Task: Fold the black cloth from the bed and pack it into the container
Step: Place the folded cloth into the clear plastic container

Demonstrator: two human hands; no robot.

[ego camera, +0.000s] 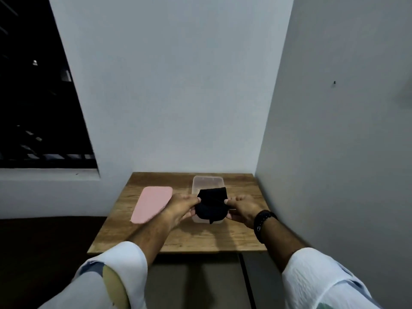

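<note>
I have the black cloth (211, 205) folded down to a small bundle, held just over the near half of the clear plastic container (207, 181), whose far end shows bare. My left hand (181, 206) pinches its left edge between thumb and fingers, and my right hand (242, 209) pinches the right edge the same way. Folding looks finished; I judge this the packing step. Next I need to lower the bundle between the walls and tuck in the tail hanging over the near rim. The pink lid (152, 204) lies well apart to the left on the wooden table (243, 237). The wall (334, 152) crowds my right side; the table's near edge is free.
</note>
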